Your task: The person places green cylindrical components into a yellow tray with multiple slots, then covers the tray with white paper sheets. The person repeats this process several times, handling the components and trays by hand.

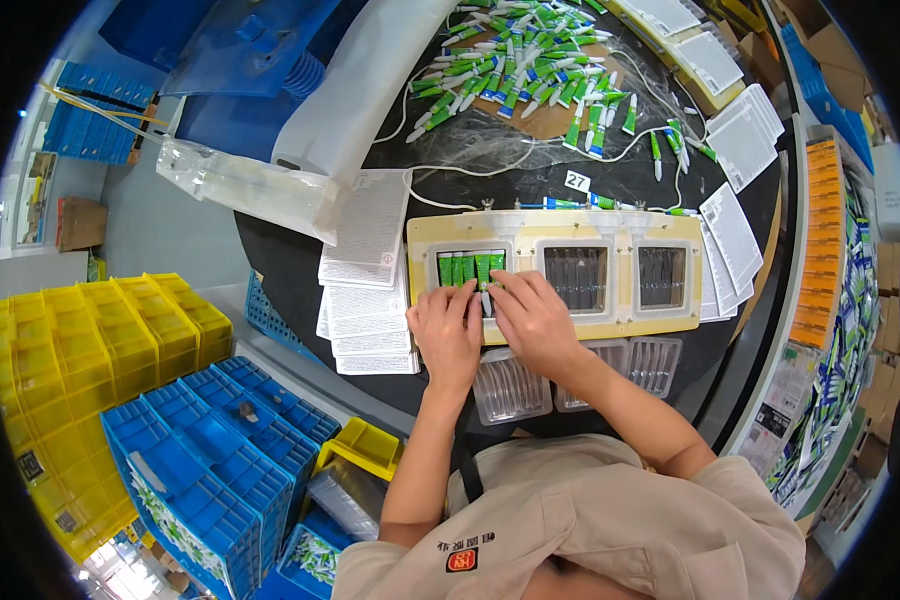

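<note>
**Two Hands Work over the Green Tubes in the Cream Frame**

The left hand (448, 330) and the right hand (528, 312) are close together at the left window of the cream frame (618, 322). Their fingers are bent and reach over the lower edge of this window, where the green tubes (468, 268) lie side by side, with a white nozzle (486, 302) visible between the hands. The fingertips of each grip are at the tubes, but they partly cover them, so I cannot tell if either grip is clamped on a tube or only touches it.

The middle window (575, 280) and the right window (660, 275) look dark inside. The frame lies on a black counter (285, 222), and clear plastic trays (511, 388) are just below it. White printed cards (370, 250) are stacked at its left side, and more cards (730, 240) are spread at its right. Farther back there is a large heap of green, white and blue tubes (515, 65).

On the left of the room stand yellow crates (80, 350) and blue crates (210, 420), near a grey floor (185, 215).
</note>
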`<move>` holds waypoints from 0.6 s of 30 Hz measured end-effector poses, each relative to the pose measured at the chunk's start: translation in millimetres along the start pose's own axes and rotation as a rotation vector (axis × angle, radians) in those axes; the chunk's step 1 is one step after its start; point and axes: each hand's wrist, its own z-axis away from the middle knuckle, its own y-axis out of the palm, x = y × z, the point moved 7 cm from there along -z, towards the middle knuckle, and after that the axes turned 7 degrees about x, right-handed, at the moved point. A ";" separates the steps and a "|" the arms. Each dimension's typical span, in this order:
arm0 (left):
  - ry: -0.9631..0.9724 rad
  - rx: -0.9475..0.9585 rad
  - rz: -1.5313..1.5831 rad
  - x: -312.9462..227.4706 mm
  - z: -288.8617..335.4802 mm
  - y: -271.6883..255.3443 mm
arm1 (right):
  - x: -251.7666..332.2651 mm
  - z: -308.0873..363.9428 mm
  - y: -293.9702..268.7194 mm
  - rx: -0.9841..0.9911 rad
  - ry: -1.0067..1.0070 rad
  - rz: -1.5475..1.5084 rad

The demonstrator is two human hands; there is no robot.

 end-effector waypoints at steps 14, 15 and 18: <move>0.061 -0.062 0.096 1.5 4.9 -4.1 | -8.8 -11.4 -2.7 0.023 -0.032 0.155; 0.062 -0.063 0.099 2.7 5.8 -7.1 | -12.4 -7.5 -9.1 0.000 -0.007 0.107; 0.066 -0.051 0.092 5.2 7.7 -13.3 | -15.0 1.2 -15.6 -0.014 0.012 0.041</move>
